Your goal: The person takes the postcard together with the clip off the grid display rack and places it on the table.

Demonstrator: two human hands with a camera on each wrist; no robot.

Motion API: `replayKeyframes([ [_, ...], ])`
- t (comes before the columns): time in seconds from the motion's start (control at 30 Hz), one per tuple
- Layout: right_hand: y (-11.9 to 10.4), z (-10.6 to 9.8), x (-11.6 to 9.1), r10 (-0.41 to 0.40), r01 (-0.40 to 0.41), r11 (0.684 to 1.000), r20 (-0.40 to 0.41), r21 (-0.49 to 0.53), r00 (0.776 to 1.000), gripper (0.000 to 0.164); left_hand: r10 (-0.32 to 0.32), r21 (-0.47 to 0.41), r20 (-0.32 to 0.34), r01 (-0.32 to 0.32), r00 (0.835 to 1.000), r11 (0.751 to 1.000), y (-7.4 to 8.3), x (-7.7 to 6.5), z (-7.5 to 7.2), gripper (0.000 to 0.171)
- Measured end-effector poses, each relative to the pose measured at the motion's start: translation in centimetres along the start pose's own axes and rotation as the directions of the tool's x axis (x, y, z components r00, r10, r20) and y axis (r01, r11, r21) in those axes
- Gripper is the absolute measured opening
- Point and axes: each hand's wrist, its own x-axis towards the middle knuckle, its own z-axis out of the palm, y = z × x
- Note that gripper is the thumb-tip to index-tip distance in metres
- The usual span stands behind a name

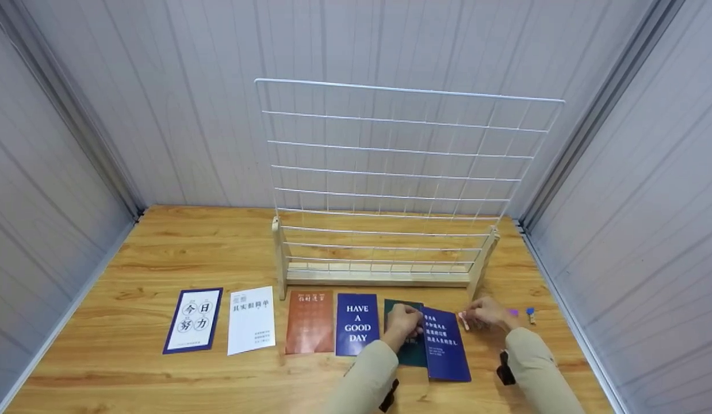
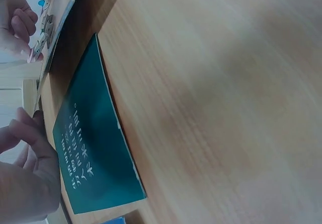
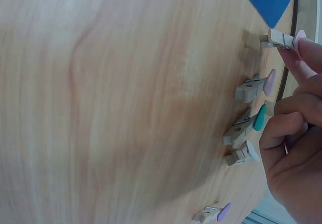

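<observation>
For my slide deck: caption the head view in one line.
Left hand holds a blue card while right hand pinches a small clothespin before a wire grid stand.

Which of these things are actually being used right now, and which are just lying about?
In use:
left hand on blue card
right hand pinching pink clip

Lying about:
green card
"Have a good day" card
orange card
spare clips

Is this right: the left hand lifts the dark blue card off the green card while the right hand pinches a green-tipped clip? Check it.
Not quite. The clip pinched by the right hand is pink-tipped, as the right wrist view shows; the green-tipped one lies on the table. The left hand does lift the dark blue card off the green card.
</observation>
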Motion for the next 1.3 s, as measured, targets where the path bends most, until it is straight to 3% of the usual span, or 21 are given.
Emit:
replayKeyframes([
  [0.2,0.4,0.0,-0.2,-0.003,0.003,1.0,0.013,0.003,1.0,0.017,-0.024,-0.046,0.035,0.026,0.999,0.999,0.1,-0.2,0.5,0.015],
  [0.43,0.5,-0.1,-0.4,-0.061,0.061,0.998,0.024,0.002,0.998,0.017,-0.075,-0.102,0.092,0.085,0.993,0.991,0.1,-0.4,0.6,0.023],
  [0.6,0.5,-0.1,-0.4,-0.02,0.02,1.0,0.005,-0.019,1.0,0.017,-0.087,-0.148,0.102,0.102,0.991,0.984,-0.1,-0.4,0.7,0.026],
  [1.0,0.2,0.0,-0.4,0.044,-0.051,0.994,-0.084,-0.094,0.996,0.015,-0.057,-0.12,0.083,0.067,0.995,0.99,0.3,-0.2,-0.1,0.024],
  [1.2,0.3,0.1,-0.4,0.101,-0.109,0.993,-0.128,-0.055,0.987,0.011,-0.028,-0.141,0.077,0.038,0.997,0.989,0.9,0.1,-1.1,0.026],
  [1.3,0.4,0.0,-0.5,0.073,-0.088,0.99,-0.134,-0.109,0.988,0.01,-0.006,-0.142,0.079,0.017,0.997,0.99,1.3,0.2,-1.8,0.027],
])
